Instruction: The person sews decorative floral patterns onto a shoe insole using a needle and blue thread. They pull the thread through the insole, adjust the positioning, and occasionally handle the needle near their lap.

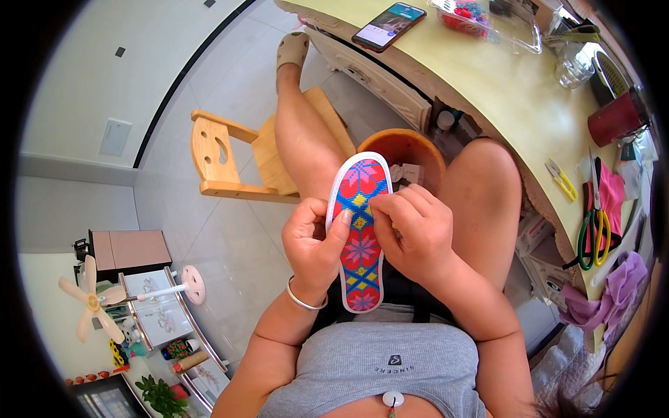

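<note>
An embroidered shoe insole [361, 255], red, blue, pink and yellow with a white border, is held upright over my lap. My left hand [315, 233] is closed round its left edge, thumb lying on the patterned face. At the opposite edge, my right hand [412, 221] has its fingers curled in a pinch against the yellow and blue part of the pattern. What sits between those fingertips is too small or hidden to make out; no needle or thread shows clearly.
A yellow-topped table [488, 76] curves along the right, bearing a phone [389, 26], yellow-handled snips [562, 182], scissors [594, 230], a dark red cup [616, 120] and purple cloth [605, 296]. An orange bucket [403, 139] and a wooden chair [268, 150] stand ahead. A fan [92, 301] is at left.
</note>
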`<state>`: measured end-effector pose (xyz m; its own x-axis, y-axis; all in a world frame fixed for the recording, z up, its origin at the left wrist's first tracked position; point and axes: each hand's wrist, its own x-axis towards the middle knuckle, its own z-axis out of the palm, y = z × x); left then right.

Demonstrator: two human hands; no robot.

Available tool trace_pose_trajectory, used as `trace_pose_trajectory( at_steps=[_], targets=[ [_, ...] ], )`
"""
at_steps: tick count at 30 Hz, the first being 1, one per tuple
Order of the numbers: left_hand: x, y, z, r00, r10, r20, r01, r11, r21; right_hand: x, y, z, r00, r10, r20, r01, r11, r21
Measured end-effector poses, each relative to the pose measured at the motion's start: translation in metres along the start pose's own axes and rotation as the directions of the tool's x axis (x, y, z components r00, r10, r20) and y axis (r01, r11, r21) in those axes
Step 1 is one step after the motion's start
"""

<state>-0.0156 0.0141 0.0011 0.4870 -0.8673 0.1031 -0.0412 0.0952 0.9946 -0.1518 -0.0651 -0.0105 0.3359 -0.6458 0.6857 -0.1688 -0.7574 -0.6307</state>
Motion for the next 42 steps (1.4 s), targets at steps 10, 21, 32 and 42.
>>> trace_pose_trajectory(
  at_steps=[10, 21, 32, 42],
  targets=[
    [-0.001, -0.001, -0.001, 0.998, 0.059, 0.000, -0.059, 0.996, 0.074, 0.000, -0.005, -0.001, 1.000, -0.010, 0.025, 0.011, 0.999, -0.036],
    [0.001, -0.006, -0.001, 0.906, 0.406, 0.123, -0.412, 0.777, 0.475, -0.007, -0.007, 0.006, 1.000, -0.025, 0.017, 0.026, 0.996, -0.086],
    [0.000, -0.007, -0.004, 0.947, 0.315, 0.068, -0.312, 0.844, 0.436, -0.006, -0.005, 0.001, 0.999, 0.041, -0.025, -0.041, 0.999, -0.007],
    [0.015, -0.005, -0.007, 0.989, -0.003, 0.150, 0.063, 0.918, -0.393, 0.002, 0.008, -0.013, 0.778, 0.610, 0.150, -0.560, 0.567, 0.604]
  ],
)
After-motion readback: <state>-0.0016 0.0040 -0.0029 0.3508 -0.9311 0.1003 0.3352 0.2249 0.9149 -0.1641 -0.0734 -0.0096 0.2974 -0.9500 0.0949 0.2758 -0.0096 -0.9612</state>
